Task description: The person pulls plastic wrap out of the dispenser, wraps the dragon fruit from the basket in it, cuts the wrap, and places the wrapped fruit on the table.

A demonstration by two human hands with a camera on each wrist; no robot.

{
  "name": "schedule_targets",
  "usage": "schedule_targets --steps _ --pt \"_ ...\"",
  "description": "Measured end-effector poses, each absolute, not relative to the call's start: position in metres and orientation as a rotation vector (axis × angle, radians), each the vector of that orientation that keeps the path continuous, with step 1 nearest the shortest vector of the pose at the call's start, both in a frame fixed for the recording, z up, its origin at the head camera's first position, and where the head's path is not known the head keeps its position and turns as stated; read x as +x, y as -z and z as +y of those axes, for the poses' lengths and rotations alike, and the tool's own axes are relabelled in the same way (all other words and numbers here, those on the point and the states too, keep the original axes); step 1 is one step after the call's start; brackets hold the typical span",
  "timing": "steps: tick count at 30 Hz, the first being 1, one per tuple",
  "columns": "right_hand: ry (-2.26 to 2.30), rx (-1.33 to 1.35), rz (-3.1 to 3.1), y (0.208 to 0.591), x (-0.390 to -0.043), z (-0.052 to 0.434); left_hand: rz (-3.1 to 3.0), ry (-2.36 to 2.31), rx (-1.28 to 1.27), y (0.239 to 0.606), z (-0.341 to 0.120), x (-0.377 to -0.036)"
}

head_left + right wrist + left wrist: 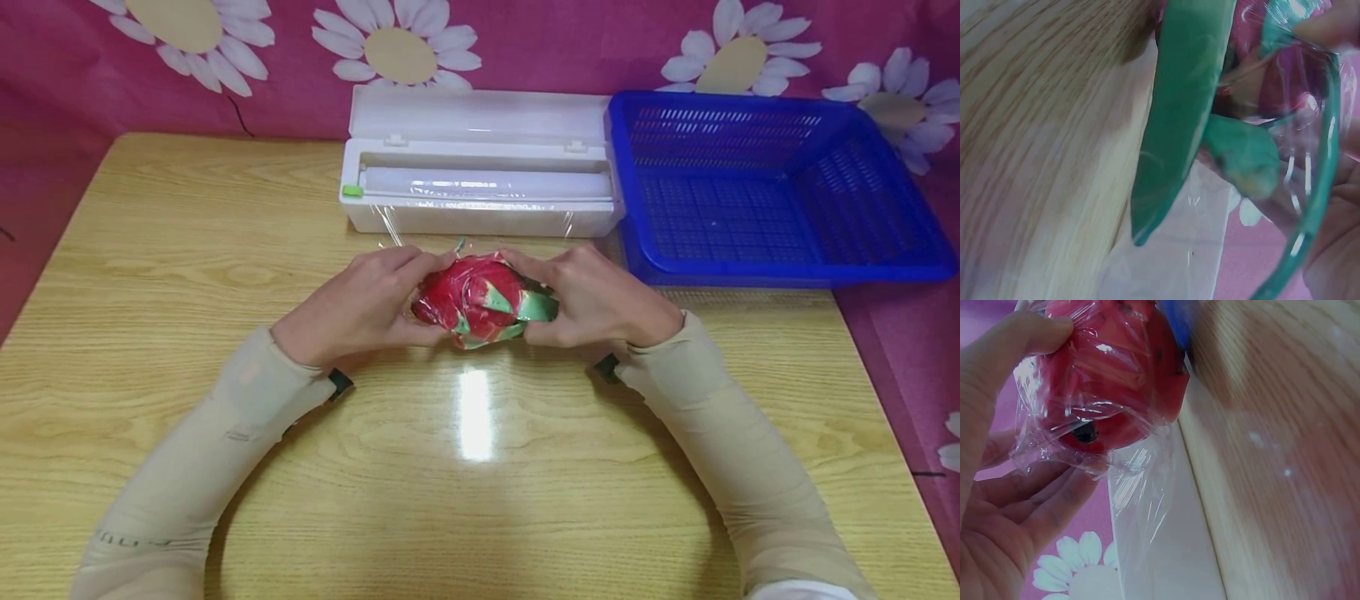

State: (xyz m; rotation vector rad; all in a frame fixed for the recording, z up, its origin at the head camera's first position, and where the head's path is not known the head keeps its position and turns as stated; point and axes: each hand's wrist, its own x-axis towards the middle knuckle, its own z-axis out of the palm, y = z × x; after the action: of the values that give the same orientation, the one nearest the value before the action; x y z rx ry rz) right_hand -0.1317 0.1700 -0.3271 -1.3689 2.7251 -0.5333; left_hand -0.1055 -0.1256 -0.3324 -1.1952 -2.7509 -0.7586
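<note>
A pale wooden tabletop [187, 250] shows a bright light glare; behind it hangs a pink cloth [570, 42] printed with white daisies.

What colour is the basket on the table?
The basket is bright blue with perforated walls, best seen in the head view.

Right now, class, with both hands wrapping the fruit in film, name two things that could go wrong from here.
1. The cling film hangs in a loose flap below the dragon fruit; it may cling to itself and leave a gap.
2. The fruit's green scales poke against the film and might tear it if the left hand and right hand pull tight.
</note>
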Motion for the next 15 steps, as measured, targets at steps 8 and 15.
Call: schedule_targets --steps 8,15 --pt "0.557 -1.39 2.703 0.3266 -0.131 0.1708 -2.759 0.784 -1.192 0.3312 -0.1248 -0.1038" --pt "0.572 -1.4 2.685 0.3258 -0.1297 0.1699 -2.779 0.8 -1.195 0.3291 -0.1238 -0.1029"
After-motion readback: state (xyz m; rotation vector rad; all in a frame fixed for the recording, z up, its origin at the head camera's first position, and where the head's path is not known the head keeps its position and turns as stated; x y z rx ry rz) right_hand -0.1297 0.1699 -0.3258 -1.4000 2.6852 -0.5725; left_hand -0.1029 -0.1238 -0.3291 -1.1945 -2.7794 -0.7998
